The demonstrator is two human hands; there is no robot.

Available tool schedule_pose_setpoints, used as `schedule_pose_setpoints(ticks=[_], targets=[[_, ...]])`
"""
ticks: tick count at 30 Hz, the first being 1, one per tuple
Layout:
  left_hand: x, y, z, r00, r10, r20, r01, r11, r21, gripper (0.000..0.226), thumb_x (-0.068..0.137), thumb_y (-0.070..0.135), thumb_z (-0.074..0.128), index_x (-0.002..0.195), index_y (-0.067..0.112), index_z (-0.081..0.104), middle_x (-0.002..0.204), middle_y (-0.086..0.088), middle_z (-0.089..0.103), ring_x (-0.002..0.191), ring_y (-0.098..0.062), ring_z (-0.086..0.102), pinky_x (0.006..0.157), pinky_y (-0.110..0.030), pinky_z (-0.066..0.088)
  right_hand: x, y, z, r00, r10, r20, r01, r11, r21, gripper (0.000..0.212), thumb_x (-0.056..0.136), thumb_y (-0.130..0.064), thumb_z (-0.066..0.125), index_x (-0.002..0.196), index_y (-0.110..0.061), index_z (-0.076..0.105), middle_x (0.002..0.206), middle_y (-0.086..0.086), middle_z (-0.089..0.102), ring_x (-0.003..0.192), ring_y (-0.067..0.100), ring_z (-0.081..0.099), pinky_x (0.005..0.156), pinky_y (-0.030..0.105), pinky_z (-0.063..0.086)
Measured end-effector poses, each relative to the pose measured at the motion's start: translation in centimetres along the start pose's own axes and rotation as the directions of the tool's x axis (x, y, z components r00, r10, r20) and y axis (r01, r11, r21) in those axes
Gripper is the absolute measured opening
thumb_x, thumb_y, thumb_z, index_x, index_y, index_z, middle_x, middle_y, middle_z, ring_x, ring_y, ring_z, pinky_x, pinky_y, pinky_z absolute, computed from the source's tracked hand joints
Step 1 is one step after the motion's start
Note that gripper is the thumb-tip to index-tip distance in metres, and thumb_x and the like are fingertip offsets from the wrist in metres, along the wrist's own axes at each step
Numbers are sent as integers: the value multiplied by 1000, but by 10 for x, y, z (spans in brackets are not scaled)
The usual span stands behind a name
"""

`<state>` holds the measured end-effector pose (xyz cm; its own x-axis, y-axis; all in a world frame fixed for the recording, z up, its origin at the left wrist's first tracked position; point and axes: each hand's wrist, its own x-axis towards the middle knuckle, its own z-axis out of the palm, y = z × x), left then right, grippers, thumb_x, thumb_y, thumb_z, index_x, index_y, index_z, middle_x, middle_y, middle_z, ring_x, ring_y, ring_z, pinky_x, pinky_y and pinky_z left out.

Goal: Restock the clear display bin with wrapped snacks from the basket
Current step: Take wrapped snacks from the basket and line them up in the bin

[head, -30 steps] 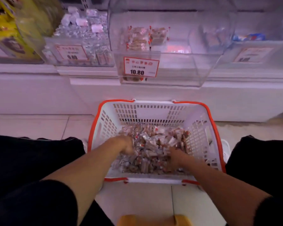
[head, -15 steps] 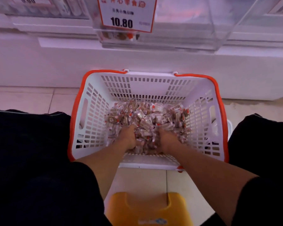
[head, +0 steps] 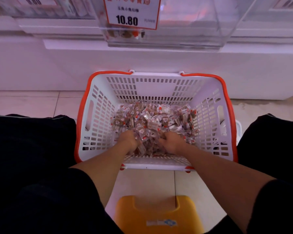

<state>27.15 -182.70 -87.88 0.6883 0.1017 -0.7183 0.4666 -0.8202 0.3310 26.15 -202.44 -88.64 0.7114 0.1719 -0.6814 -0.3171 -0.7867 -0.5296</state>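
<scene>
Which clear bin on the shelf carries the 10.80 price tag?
The middle clear display bin, directly above the basket; its neighbours' tags are cut off or unreadable.

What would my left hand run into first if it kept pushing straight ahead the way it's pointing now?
Your left hand is already dug into the wrapped snacks, so it would first plough more of that pile. Beyond the pile, probably the basket's far slotted wall, though depth is unclear.

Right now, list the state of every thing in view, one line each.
Left hand: dug into the snacks, fingers curled round some.
Right hand: likewise, gripping snacks.
Wrapped snacks: heaped loose in the basket.
Basket: upright on the floor, handles folded down.
Clear display bin: nearly empty.
Yellow stool: upright.
</scene>
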Motion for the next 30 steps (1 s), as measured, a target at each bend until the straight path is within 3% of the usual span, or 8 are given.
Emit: schedule_pose_setpoints(ticks=[3,5,11,15,18,20,25,30], targets=[[-3,0,-2,999,-6,-45,2,996,-91,28,87,9,75,112,7,63,117,-11,64,95,-23,58,78,-32,49,-5,-9,0,999,-7,38,4,996,86,25,99,-24,55,81,-8,60,74,12,61,70,27,62,66,39,52],[-6,0,-4,1000,-16,-6,16,993,-121,32,82,4,78,111,3,65,111,-14,67,92,-24,63,79,-33,54,-7,-12,-2,999,-10,51,9,1000,13,22,99,-21,55,80,-11,59,72,6,58,67,20,56,60,29,45],[-20,4,-20,995,-66,74,81,971,-227,41,69,15,89,103,2,70,104,-10,69,98,-26,66,86,-33,56,-18,-13,-6,985,25,170,-47,991,127,20,99,-10,56,103,7,65,71,10,60,56,17,59,59,30,54],[-38,25,-54,968,94,232,-3,931,-365,28,78,12,82,103,15,68,101,-7,72,84,-18,66,57,-23,51,-32,-39,-54,985,-7,174,-15,992,125,14,98,-15,59,90,-4,62,73,9,62,57,15,61,59,30,55],[-58,57,-102,917,249,311,-117,915,-387,24,91,10,68,114,15,66,96,-6,72,77,-15,62,57,-24,47,-55,-78,-117,959,-59,278,6,982,189,17,99,-18,58,86,-7,58,79,9,64,69,15,66,69,30,57],[-76,81,-138,886,326,330,-169,889,-426,20,96,8,59,114,15,65,90,-4,70,70,-12,59,58,-23,44,-79,-103,-157,946,-94,311,-5,953,301,13,100,-15,55,101,-2,57,95,16,64,81,21,68,78,33,58],[-144,111,-197,851,462,249,-227,751,-620,24,99,-1,46,109,13,62,98,-14,71,61,-14,64,53,-23,49,-154,-139,-207,933,-238,268,41,814,579,24,92,-16,60,111,-2,56,101,24,61,85,29,69,68,32,58],[-187,121,-219,871,485,73,-197,481,-854,32,95,-5,41,112,10,63,87,-17,75,68,-26,62,66,-34,50,-190,-165,-209,928,-337,158,202,814,544,14,98,-15,54,89,-5,55,71,14,63,58,21,63,54,28,54]])
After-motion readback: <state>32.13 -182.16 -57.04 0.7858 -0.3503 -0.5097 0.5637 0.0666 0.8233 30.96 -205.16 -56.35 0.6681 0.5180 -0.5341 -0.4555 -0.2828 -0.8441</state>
